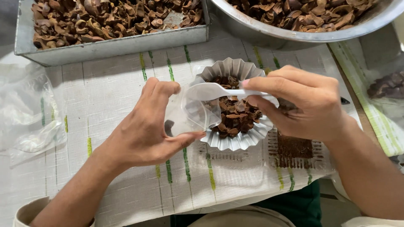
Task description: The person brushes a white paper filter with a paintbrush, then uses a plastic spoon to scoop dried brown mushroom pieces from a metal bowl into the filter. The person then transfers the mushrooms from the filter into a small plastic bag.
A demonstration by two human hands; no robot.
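Here, left hand (145, 130): gripped a small clear plastic bag (191, 112), holding its mouth open.
Right hand (303, 105): pinched a white plastic spoon (210, 91), its bowl at the bag's mouth.
Fluted metal dish (235, 69): lay beneath the spoon, filled with brown dried pieces (237, 115).
Surface (109, 88): wore a white woven cloth with green stripes.
Beyond: a metal tray (113, 44) and a round metal bowl (294, 35) held more brown pieces.

A clear bag (191, 113), mouth held open toward 3 o'clock, meets a white spoon (210, 91) lying level over a fluted foil cup (235, 141) of brown husk pieces (237, 115).
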